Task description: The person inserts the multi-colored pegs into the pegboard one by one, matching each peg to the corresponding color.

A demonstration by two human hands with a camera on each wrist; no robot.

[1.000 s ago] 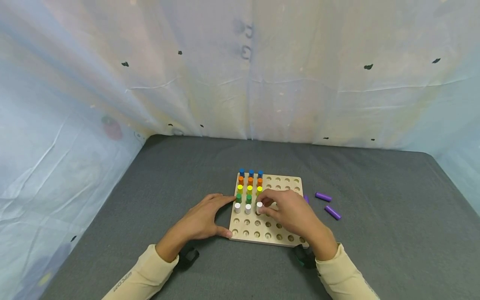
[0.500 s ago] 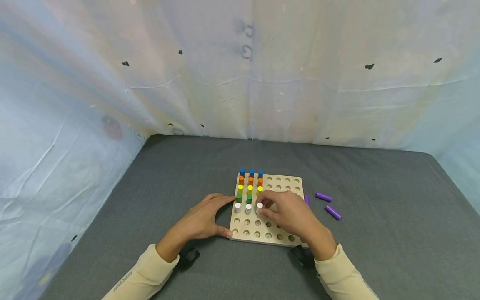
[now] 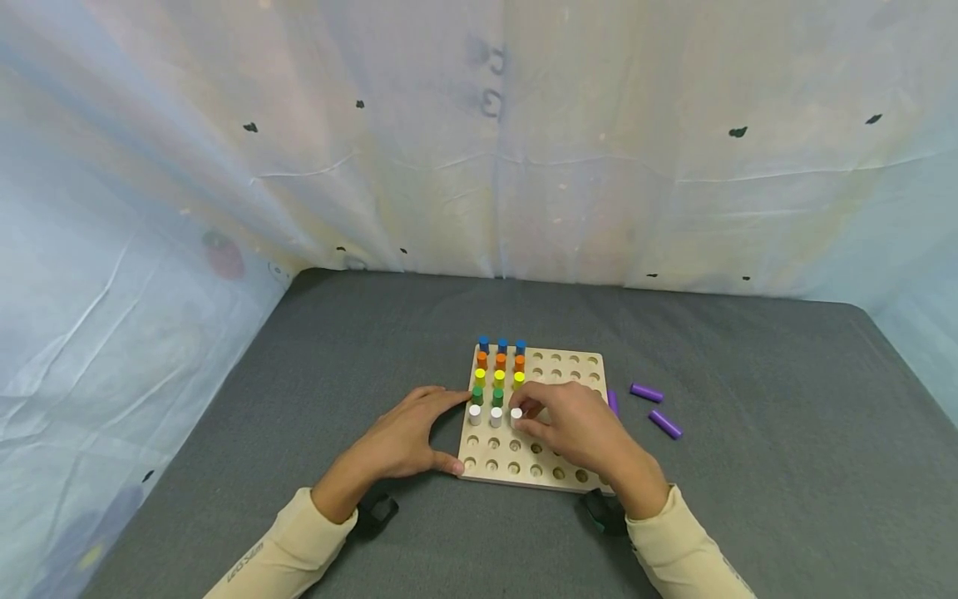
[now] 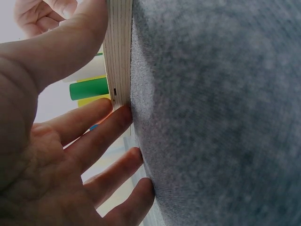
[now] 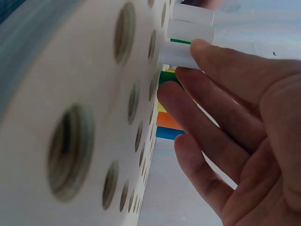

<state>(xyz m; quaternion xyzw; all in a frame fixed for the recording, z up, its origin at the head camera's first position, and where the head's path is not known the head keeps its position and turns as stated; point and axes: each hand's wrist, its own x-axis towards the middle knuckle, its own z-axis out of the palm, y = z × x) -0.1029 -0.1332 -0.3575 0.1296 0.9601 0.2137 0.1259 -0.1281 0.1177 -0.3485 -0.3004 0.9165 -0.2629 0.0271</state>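
Note:
A square wooden pegboard (image 3: 497,475) lies on the table, with blue, orange, yellow, green and white pegs standing in rows in its left columns. My right hand (image 3: 580,423) pinches the third white peg (image 3: 516,416) of the white row between thumb and fingers. In the right wrist view this white peg (image 5: 178,54) stands upright from the board face, two more white pegs (image 5: 190,30) beyond it. The right fingers hide a green peg (image 5: 168,77) in part. My left hand (image 3: 400,434) is spread along the board's left side, fingertips and thumb against its edge (image 4: 118,61).
Two purple pegs, one at the back (image 3: 647,393) and one nearer (image 3: 664,424), lie loose right of the board. Another purple peg (image 3: 613,403) lies by its right edge. A grey cloth (image 3: 359,333) covers the table; a pale curtain (image 3: 569,166) hangs behind.
The white peg under my right fingers has shifted slightly left and sits lower in its hole. My left hand has kept its place at the board's edge.

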